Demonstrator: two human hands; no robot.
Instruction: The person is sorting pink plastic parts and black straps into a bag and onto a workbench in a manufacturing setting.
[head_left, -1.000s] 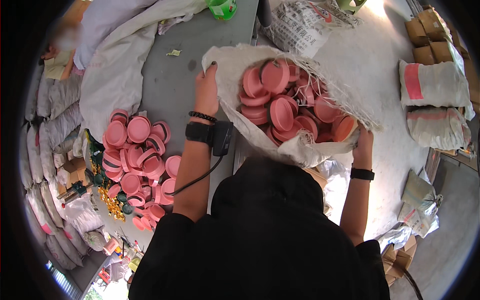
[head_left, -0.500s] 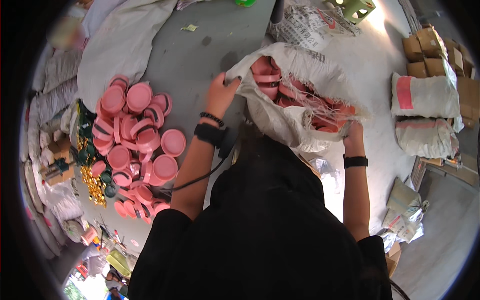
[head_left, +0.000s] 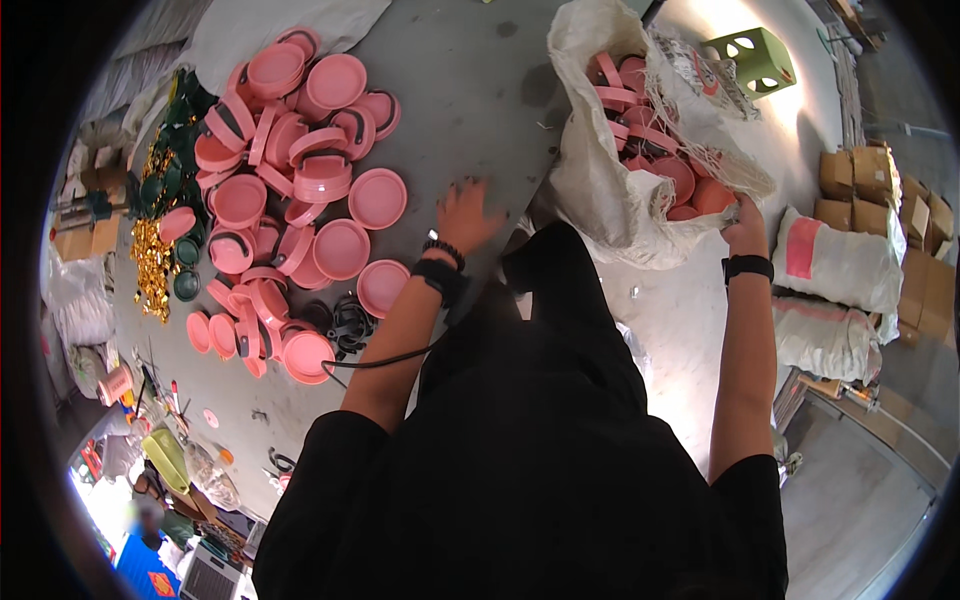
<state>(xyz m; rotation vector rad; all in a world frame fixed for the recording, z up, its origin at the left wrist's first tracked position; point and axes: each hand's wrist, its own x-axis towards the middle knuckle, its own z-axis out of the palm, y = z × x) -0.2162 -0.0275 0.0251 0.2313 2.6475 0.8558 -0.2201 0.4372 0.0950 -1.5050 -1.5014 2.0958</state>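
My left hand (head_left: 470,213) is held low over the grey tabletop, its fingers spread and slightly blurred, with nothing in them. To its left lies a heap of pink round plastic parts (head_left: 240,200); some are shallow discs, others carry a dark band. On the right, my right hand (head_left: 745,228) grips the rim of a white woven sack (head_left: 600,225) with a frayed mouth. The sack gapes open beside the table edge, and more pink plastic parts (head_left: 673,180) show inside it. The fingertips of my right hand are partly hidden by the sack's cloth.
Dark green parts (head_left: 187,285) and gold pieces (head_left: 150,262) lie at the heap's left, black parts (head_left: 352,322) at its near side. A green plastic stool (head_left: 762,65) stands at far right. Filled sacks (head_left: 835,260) and cardboard boxes (head_left: 870,175) are stacked along the right.
My left hand has let go of the sack's rim and opened over the tabletop. My right hand still holds the sack. The whole view has shifted, so the heap shows higher and farther right.
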